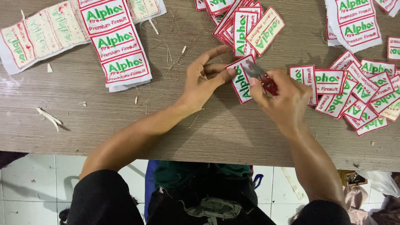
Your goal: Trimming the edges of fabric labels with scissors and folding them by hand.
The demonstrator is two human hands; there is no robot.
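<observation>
While both hands work over wooden table, uncut strip of patches lies upper left, loose pile right, stack above. Left hand pinches white, red-edged patch between thumb and fingers, index raised. Right hand closed around red snips, blades at patch's edge.

A white rectangular patch label with red border and green lettering is lying at centre. A fanned stack is sitting at twelve o'clock, a loose pile is spreading at three, and uncut strips are lying at ten o'clock.
</observation>
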